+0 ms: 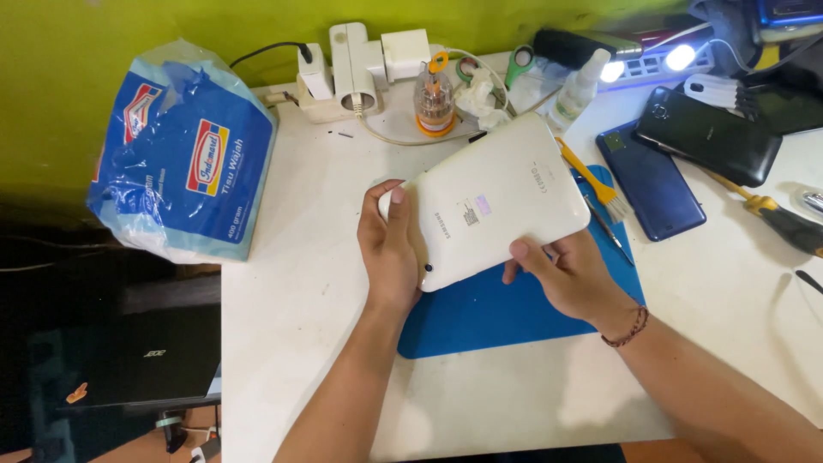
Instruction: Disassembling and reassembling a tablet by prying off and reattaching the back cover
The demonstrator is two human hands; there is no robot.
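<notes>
Head view: both hands grasp a white tablet [497, 201] face-down above the blue mat [489, 313], back up for inspection. Left hand [393, 249] clasps its near-left edge; right hand [566, 274] supports its lower edge, thumb on top. A dark phone [649, 182] lies right of the tablet.

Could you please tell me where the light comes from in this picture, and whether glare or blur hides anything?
Head view: bright lamp at the upper right blows out; soft shadows fall beneath both arms onto the white table; the white tablet, held by left hand and right hand, is sharp, without glare.
</notes>
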